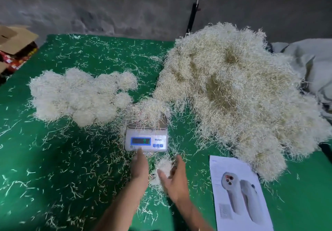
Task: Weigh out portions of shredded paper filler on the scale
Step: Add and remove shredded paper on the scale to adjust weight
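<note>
A small white digital scale (146, 140) sits in the middle of the green table (53, 167), its blue display lit. A tuft of shredded paper (150, 111) rests on its pan. My left hand (139, 166) reaches forward with straight fingers, the tips at the scale's front edge. My right hand (175, 178) is just right of it, fingers loosely spread around a small clump of shreds (164, 166) lying on the table between the two hands. A big heap of cream shredded paper (233, 90) fills the right side. Several rounded portions (79, 94) lie grouped at the left.
A printed sheet (239, 194) picturing a white device lies at the front right. Loose shreds are scattered all over the green cloth. Cardboard boxes (14, 41) stand off the far left corner, grey fabric (309, 59) at the far right, a grey wall behind.
</note>
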`<state>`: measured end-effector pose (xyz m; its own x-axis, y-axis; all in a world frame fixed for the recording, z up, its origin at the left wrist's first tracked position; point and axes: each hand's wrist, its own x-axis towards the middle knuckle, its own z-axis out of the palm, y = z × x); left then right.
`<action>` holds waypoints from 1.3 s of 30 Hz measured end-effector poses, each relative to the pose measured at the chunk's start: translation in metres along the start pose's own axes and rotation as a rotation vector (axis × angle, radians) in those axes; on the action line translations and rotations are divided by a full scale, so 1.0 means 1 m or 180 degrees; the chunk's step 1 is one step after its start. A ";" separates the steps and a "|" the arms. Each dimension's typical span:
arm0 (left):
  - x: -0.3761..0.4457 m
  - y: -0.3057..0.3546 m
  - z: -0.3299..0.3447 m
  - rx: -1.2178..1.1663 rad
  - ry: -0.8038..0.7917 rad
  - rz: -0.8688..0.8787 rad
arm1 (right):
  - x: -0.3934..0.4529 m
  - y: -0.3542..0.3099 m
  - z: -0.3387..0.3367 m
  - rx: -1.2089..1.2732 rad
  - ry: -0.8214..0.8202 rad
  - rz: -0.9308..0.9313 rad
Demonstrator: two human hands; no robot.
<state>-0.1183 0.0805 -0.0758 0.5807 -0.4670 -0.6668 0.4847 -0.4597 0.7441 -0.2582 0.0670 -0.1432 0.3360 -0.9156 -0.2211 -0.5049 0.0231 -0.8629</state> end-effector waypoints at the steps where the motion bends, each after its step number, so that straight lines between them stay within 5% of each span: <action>1: 0.003 -0.013 -0.008 0.0203 0.0106 0.0115 | -0.002 0.000 0.001 0.0046 -0.0050 -0.0030; 8: -0.007 -0.067 -0.043 0.0985 0.0177 -0.0519 | -0.009 -0.020 0.001 0.0284 0.0982 0.0272; 14: -0.019 -0.069 -0.038 0.0252 -0.0228 -0.0358 | -0.041 -0.012 0.035 0.0007 -0.0140 0.0420; 18: -0.015 -0.069 -0.045 -0.0004 -0.0226 -0.0571 | -0.056 -0.018 0.052 0.0638 -0.0454 0.0613; 27: 0.001 -0.044 -0.070 -0.0823 0.0218 -0.0315 | -0.051 -0.027 0.041 0.1469 0.0598 0.0905; 34: 0.021 0.026 -0.090 0.0749 -0.0520 0.0456 | 0.019 -0.063 0.014 0.1193 0.0964 0.0557; 39: 0.042 0.091 -0.066 0.1882 -0.0033 0.1605 | 0.112 -0.115 -0.012 0.0821 0.0935 0.0153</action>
<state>-0.0066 0.0689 -0.0337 0.6308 -0.7325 -0.2560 -0.2676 -0.5150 0.8143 -0.1714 -0.0432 -0.0631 0.0561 -0.9860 -0.1569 -0.2854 0.1347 -0.9489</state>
